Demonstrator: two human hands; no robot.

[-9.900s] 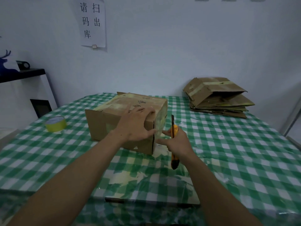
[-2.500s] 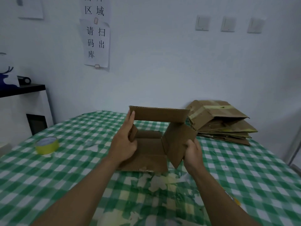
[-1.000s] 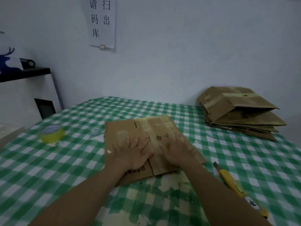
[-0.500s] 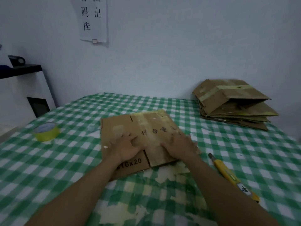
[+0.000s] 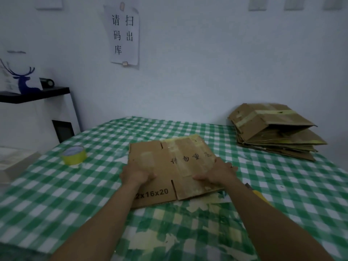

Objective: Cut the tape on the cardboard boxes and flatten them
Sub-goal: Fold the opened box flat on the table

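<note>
Read 请扫码出库 in two black columns on the white paper sign (image 5: 124, 34). Found "2x16x20" printed along the near edge of the flattened cardboard box (image 5: 165, 166), its start covered. Made out 请勿重 higher up there, the last character too blurred.

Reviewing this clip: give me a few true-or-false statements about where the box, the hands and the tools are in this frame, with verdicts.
1. The flattened box lies flat on the table. True.
2. The yellow tape roll sits to the right of it. False: it sits to its left.
3. A stack of flattened boxes lies at the table's far right. True.
4. The right hand holds the knife. False: the knife lies on the table beside the right forearm, and the right hand and left hand hold the box's side edges.
</note>
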